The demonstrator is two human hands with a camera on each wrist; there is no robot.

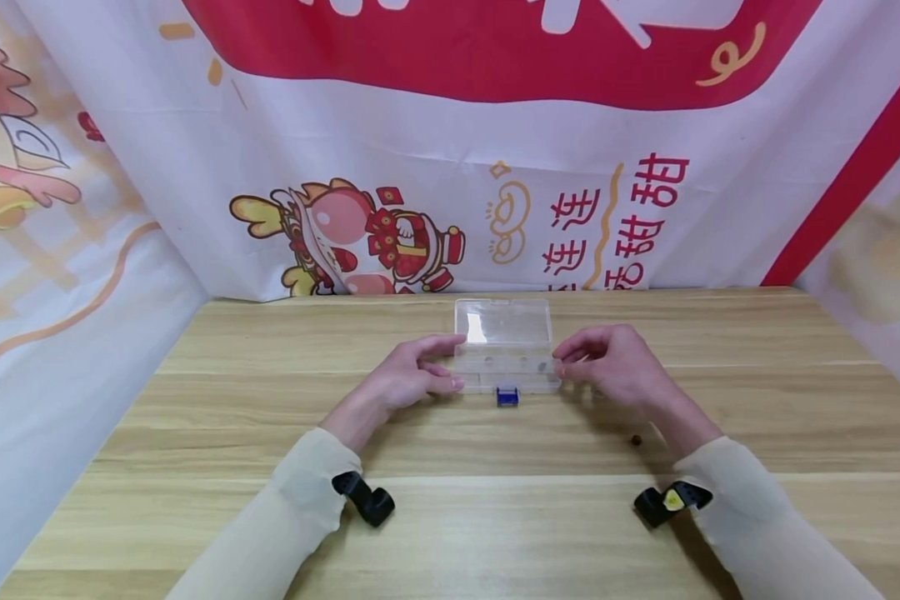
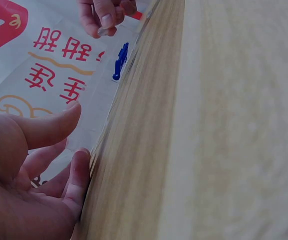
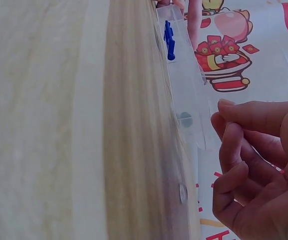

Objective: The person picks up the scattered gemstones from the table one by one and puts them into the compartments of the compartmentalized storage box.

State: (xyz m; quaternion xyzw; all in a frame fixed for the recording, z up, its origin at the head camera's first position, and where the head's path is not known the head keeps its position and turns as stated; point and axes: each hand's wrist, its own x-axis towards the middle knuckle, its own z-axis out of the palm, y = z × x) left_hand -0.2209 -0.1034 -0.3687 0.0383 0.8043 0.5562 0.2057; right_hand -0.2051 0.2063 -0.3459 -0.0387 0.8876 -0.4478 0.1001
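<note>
A clear plastic compartment box lies on the table with its transparent lid raised at the back. Its blue latch hangs at the front edge. Inside, toward the right end, is a small grey-green round piece. My left hand is at the box's left end, thumb and fingers spread and touching it. At the right end is my right hand, with its thumb and forefinger tips close together. Whether they pinch something, I cannot tell; a tiny pale spot shows at the fingertips in the left wrist view.
A small dark brown bead lies on the wooden table near the right forearm. In the right wrist view a small clear piece sits near the table's edge line. A printed cloth hangs behind the table.
</note>
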